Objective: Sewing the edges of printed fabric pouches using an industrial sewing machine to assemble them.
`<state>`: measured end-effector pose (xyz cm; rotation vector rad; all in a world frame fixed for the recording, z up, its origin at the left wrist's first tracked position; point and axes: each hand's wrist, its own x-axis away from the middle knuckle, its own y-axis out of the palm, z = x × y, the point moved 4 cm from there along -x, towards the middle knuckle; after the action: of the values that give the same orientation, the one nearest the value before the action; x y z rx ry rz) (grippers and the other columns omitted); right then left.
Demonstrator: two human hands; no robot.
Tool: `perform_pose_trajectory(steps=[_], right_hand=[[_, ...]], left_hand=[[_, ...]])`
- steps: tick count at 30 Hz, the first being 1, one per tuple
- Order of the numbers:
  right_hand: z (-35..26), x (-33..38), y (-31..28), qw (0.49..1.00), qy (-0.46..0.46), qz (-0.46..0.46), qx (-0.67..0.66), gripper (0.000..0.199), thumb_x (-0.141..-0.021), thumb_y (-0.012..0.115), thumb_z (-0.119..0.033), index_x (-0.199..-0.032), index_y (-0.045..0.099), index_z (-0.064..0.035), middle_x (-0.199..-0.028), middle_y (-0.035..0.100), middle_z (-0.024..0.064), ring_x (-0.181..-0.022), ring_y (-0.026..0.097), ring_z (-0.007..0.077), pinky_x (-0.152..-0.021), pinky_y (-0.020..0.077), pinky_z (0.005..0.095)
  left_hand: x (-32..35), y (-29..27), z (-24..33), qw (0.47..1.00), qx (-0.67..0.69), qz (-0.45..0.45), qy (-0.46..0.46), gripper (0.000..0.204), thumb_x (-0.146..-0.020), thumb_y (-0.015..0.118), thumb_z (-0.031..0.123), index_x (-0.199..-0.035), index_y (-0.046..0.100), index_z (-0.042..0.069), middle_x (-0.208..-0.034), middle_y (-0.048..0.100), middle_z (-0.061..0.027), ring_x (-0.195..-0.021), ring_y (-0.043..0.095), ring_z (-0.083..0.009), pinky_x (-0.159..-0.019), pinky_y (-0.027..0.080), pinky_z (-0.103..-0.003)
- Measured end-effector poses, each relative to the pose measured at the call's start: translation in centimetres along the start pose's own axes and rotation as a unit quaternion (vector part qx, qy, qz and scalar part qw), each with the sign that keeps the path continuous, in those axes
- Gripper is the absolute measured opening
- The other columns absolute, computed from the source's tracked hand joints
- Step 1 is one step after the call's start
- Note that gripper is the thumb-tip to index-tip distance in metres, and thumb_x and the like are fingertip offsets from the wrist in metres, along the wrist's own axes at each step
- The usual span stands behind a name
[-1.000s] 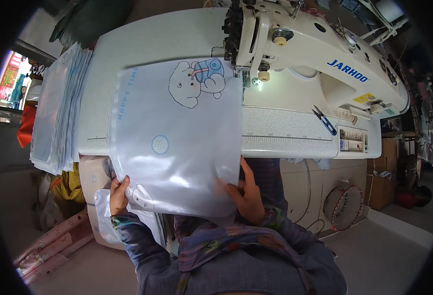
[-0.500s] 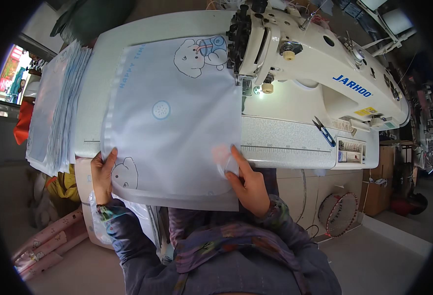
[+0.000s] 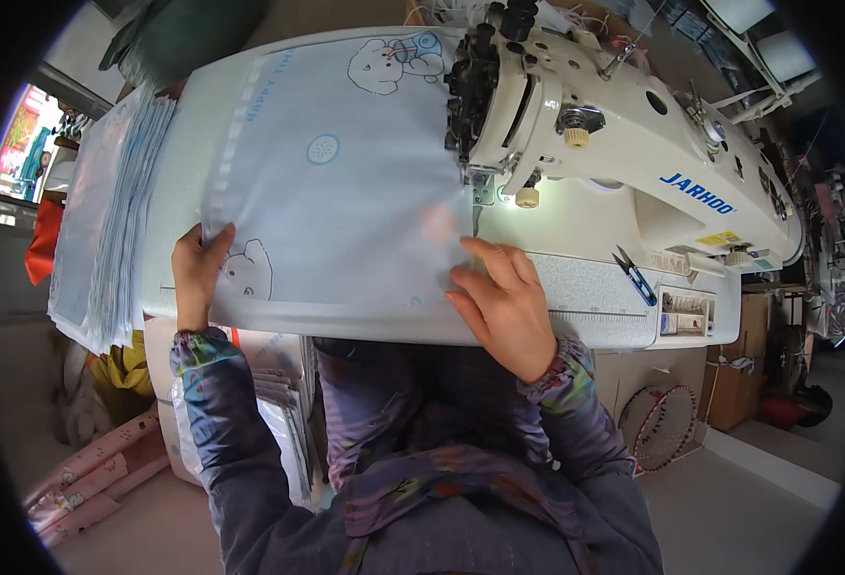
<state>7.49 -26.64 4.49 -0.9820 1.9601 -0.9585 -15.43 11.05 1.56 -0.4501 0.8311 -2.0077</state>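
Note:
A pale blue, semi-sheer fabric sheet with printed cartoon bears lies across the sewing table. Its right edge runs up to the presser-foot area of the white sewing machine. Near the lower left corner, my left hand pinches the sheet's left edge, thumb on top. My right hand rests by the lower right edge with thumb and fingers apart, fingertips touching the fabric. A faint reddish patch shows on the sheet beside those fingertips. The needle itself is too small to make out.
Left of the table hangs a stack of similar sheets. Blue thread snips lie on the table at right, beside a small compartment tray. More folded pieces sit below the table edge. A racket stands at lower right.
The fabric sheet has slid away from me, its near edge now over the table. Both hands moved forward with it; my right hand loosened from its pinch, fingers spreading.

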Motion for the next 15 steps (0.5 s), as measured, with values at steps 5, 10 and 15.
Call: perform_pose_trajectory(steps=[5, 10, 15], right_hand=[[1.1, -1.0, 1.7, 0.999, -0.038, 0.009, 0.029, 0.051, -0.092, 0.079, -0.033, -0.134, 0.065, -0.0099, -0.149, 0.059, 0.0103, -0.138, 0.051, 0.0343, -0.124, 0.0273, 0.0577], [0.7, -1.7, 1.8, 0.995, -0.013, 0.017, 0.1, 0.071, -0.091, 0.075, -0.051, -0.152, 0.057, -0.02, -0.155, 0.051, 0.0075, -0.139, 0.047, 0.0307, -0.123, 0.0192, 0.0681], [0.5, -2.3, 2.5, 0.994, 0.005, 0.029, 0.106, 0.069, -0.092, 0.075, -0.05, -0.153, 0.058, -0.0239, -0.153, 0.051, 0.0063, -0.136, 0.048, 0.0302, -0.122, 0.0202, 0.0683]], left_hand=[[-3.4, 0.6, -0.2, 0.997, -0.044, 0.041, 0.041, 0.04, -0.092, 0.08, 0.034, -0.092, 0.072, -0.006, -0.068, 0.068, -0.0118, -0.06, 0.061, -0.0182, -0.06, 0.05, -0.036], [-5.4, 1.4, 2.5, 0.994, -0.055, 0.063, 0.072, 0.042, -0.092, 0.079, 0.035, -0.091, 0.071, -0.005, -0.073, 0.07, -0.0172, -0.065, 0.069, -0.0249, -0.065, 0.053, -0.038], [-5.7, 0.8, 2.4, 0.985, -0.121, 0.089, 0.09, 0.044, -0.094, 0.078, 0.038, -0.092, 0.07, -0.005, -0.075, 0.07, -0.0214, -0.066, 0.069, -0.0336, -0.068, 0.054, -0.04]])
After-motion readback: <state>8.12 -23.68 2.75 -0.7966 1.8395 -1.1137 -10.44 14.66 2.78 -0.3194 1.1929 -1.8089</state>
